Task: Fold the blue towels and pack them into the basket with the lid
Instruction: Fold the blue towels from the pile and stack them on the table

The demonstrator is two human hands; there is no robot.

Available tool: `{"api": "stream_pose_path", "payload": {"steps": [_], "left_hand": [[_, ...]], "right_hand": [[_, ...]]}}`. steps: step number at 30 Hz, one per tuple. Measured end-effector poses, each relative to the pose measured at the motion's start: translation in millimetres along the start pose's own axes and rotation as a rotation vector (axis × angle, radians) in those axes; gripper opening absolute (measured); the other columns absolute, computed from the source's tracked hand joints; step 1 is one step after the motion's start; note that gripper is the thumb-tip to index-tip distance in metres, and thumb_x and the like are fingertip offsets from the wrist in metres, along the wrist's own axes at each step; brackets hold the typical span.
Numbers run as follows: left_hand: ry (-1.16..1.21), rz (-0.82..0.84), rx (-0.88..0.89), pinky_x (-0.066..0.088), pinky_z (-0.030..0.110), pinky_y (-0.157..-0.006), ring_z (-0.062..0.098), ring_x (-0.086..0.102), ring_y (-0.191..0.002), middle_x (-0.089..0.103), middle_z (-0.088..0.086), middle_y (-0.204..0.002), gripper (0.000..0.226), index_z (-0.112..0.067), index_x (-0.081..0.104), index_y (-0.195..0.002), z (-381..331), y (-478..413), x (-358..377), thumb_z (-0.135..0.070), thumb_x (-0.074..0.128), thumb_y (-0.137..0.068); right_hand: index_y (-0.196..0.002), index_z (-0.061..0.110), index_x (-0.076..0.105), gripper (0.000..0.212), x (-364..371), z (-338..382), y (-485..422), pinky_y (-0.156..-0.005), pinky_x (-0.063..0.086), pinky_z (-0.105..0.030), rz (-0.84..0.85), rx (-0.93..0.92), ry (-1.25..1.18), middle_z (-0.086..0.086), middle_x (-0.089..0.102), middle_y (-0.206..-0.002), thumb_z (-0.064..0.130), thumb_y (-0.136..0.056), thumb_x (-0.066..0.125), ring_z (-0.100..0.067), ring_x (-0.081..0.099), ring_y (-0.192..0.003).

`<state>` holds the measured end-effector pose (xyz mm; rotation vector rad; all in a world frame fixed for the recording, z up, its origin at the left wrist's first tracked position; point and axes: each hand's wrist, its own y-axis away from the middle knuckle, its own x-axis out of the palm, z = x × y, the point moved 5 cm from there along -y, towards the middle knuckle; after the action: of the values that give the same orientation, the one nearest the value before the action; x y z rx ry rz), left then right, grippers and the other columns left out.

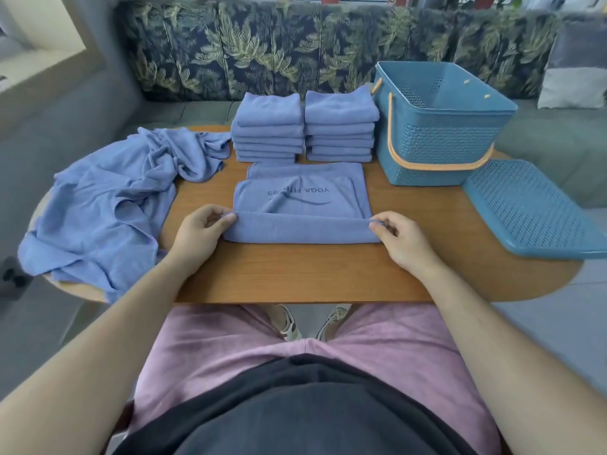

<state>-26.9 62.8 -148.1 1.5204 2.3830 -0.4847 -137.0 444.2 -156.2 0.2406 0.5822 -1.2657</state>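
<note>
two stacks, basket beyond towel; left fingers, right fingers tight on its fold

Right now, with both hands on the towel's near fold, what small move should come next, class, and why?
Probably carry the fold forward over the printed part. The left hand and right hand each pinch an end of the towel; its near fold covers only a strip, and the lettering beyond lies uncovered, flat on the table.

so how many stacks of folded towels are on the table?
2. The left stack and the right stack stand side by side at the far edge of the table, left of the basket. Basket's inside partly hidden.
</note>
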Motion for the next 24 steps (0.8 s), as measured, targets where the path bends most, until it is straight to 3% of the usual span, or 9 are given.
{"api": "stream_pose_path", "payload": {"steps": [5,8,10,12,13,15,18,22,24], "left_hand": [[0.099,0.024,-0.036,0.045,0.022,-0.078,0.007,0.061,-0.072,0.070,0.000,-0.072,0.050,-0.011,0.071,-0.066,-2,5,1,-0.046,0.057,-0.099],[-0.039,0.116,0.016,0.048,0.033,-0.074,0.013,0.061,-0.064,0.067,0.004,-0.061,0.046,-0.006,0.069,-0.067,-4,5,12,-0.041,0.062,-0.096],[-0.368,0.070,0.204,0.050,0.038,-0.074,0.013,0.062,-0.073,0.068,-0.004,-0.072,0.033,-0.018,0.071,-0.075,-17,-1,20,-0.044,0.060,-0.092],[-0.613,0.032,0.394,0.048,0.039,-0.087,0.018,0.061,-0.100,0.070,-0.008,-0.103,0.034,-0.026,0.074,-0.096,-39,-7,39,-0.051,0.052,-0.089],[-0.690,0.073,0.419,0.045,0.041,-0.097,0.021,0.057,-0.118,0.065,-0.006,-0.125,0.040,-0.029,0.071,-0.113,-46,-11,51,-0.053,0.050,-0.090],[-0.793,0.234,0.362,0.026,0.044,-0.118,0.023,0.029,-0.148,0.036,-0.006,-0.159,0.055,-0.034,0.049,-0.145,-47,-17,77,-0.060,0.044,-0.097],[-0.877,0.395,0.202,0.001,0.044,-0.125,0.022,-0.001,-0.155,0.005,-0.010,-0.168,0.069,-0.043,0.018,-0.157,-28,-16,98,-0.072,0.027,-0.096],[-0.929,0.380,0.202,0.001,0.048,-0.124,0.025,-0.003,-0.155,0.001,-0.012,-0.168,0.081,-0.049,0.011,-0.156,-23,7,91,-0.084,0.010,-0.082],[-0.939,0.413,0.228,0.001,0.049,-0.124,0.026,-0.005,-0.154,0.000,-0.012,-0.167,0.080,-0.050,0.013,-0.156,-23,27,88,-0.085,0.014,-0.084]], "right_hand": [[-0.054,0.009,0.063,0.053,-2,5,6,-0.085,0.044,-0.029,0.011,-0.010,-0.104,0.000,0.065,-0.074,0.031,-0.102,0.058,-0.017,0.065,-0.082],[-0.050,0.012,0.060,0.056,3,4,3,-0.088,0.048,-0.038,-0.028,-0.039,0.028,0.003,0.065,-0.076,0.037,-0.100,0.058,-0.018,0.065,-0.083],[-0.065,0.016,0.065,0.043,9,21,-1,-0.087,0.047,-0.039,-0.135,-0.195,0.276,0.006,0.065,-0.084,0.044,-0.095,0.053,-0.020,0.060,-0.089],[-0.099,0.021,0.072,0.032,28,47,-10,-0.099,0.044,-0.041,-0.129,-0.287,0.512,0.006,0.067,-0.114,0.044,-0.095,0.051,-0.021,0.055,-0.113],[-0.123,0.024,0.067,0.037,42,56,-16,-0.110,0.037,-0.043,-0.054,-0.270,0.611,0.004,0.060,-0.136,0.045,-0.098,0.049,-0.022,0.047,-0.132],[-0.155,0.031,0.036,0.057,72,63,-22,-0.124,0.014,-0.043,0.147,-0.188,0.740,0.003,0.024,-0.166,0.053,-0.102,0.038,-0.020,0.013,-0.155],[-0.161,0.037,0.005,0.068,97,47,-23,-0.125,-0.007,-0.041,0.322,-0.041,0.812,0.005,-0.007,-0.170,0.066,-0.100,0.017,-0.017,-0.013,-0.155],[-0.160,0.039,-0.001,0.071,93,43,-1,-0.125,-0.011,-0.043,0.358,0.006,0.827,0.006,-0.014,-0.168,0.070,-0.098,0.013,-0.017,-0.018,-0.154],[-0.161,0.038,0.000,0.072,92,46,23,-0.125,-0.009,-0.043,0.379,-0.012,0.843,0.005,-0.013,-0.169,0.070,-0.098,0.016,-0.019,-0.017,-0.154]]}}
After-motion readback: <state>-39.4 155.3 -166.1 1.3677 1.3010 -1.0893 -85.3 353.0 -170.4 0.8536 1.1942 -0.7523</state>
